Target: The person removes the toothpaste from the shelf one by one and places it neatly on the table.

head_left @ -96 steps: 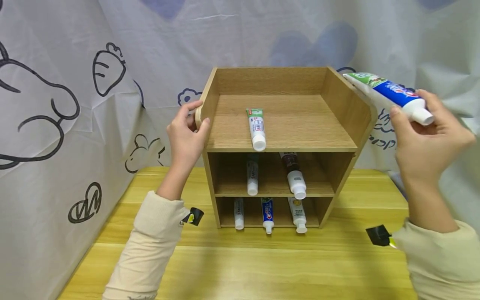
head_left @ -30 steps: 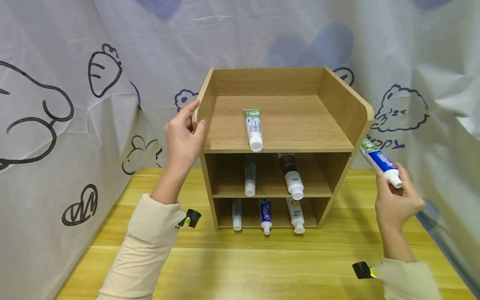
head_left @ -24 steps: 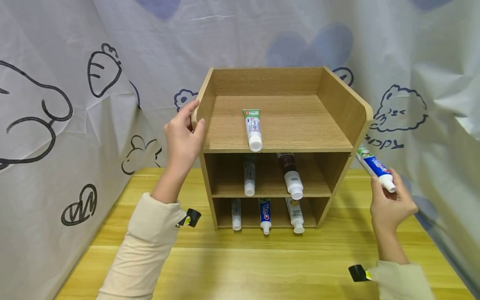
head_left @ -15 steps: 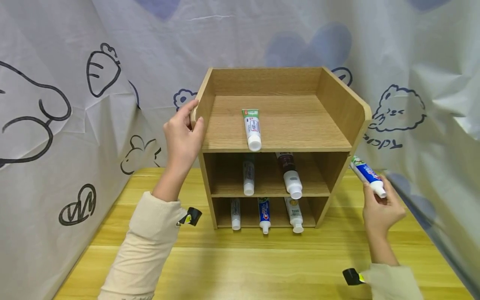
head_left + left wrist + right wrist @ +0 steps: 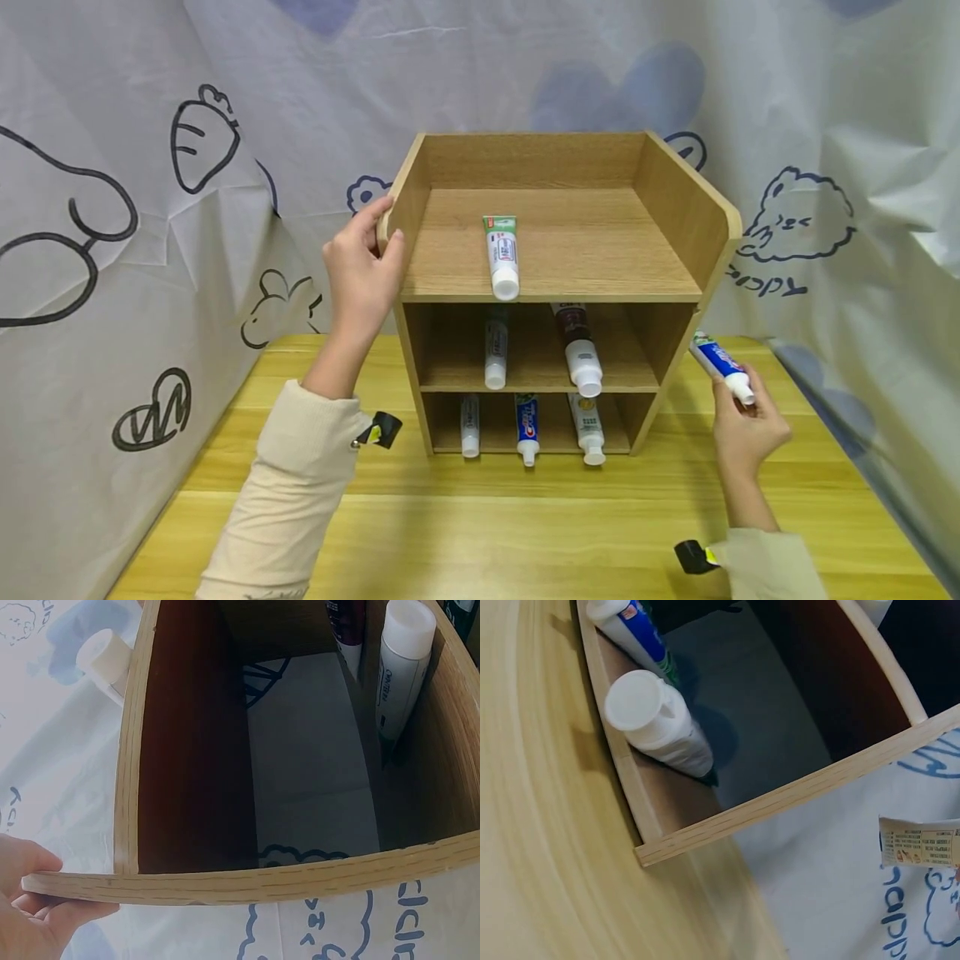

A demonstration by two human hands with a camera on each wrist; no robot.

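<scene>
My left hand (image 5: 358, 271) pinches the edge of the left side panel of a wooden shelf (image 5: 592, 242); in the left wrist view, fingers (image 5: 67, 915) lie on both sides of the board. Right of the shelf, my right hand (image 5: 750, 429) holds a blue, white and green toothpaste tube (image 5: 718, 358) near its white cap. The tube is tilted, its flat end toward the shelf's right side; that end (image 5: 919, 842) shows at the right wrist view's edge. One white and green toothpaste tube (image 5: 503, 257) lies on the top tier, cap to the front.
On the middle tier lie a white tube (image 5: 496, 354) and a dark brown tube with white cap (image 5: 582, 354). The bottom tier bears a white tube (image 5: 470, 425), a blue one (image 5: 527, 427) and another white one (image 5: 588, 429). Beneath is a wooden table (image 5: 480, 533); a printed cloth (image 5: 480, 75) hangs behind.
My right hand has brought the blue toothpaste tube down from beside the top tier, then left, closer to the shelf's lower right side. My left hand has kept its grip on the panel.
</scene>
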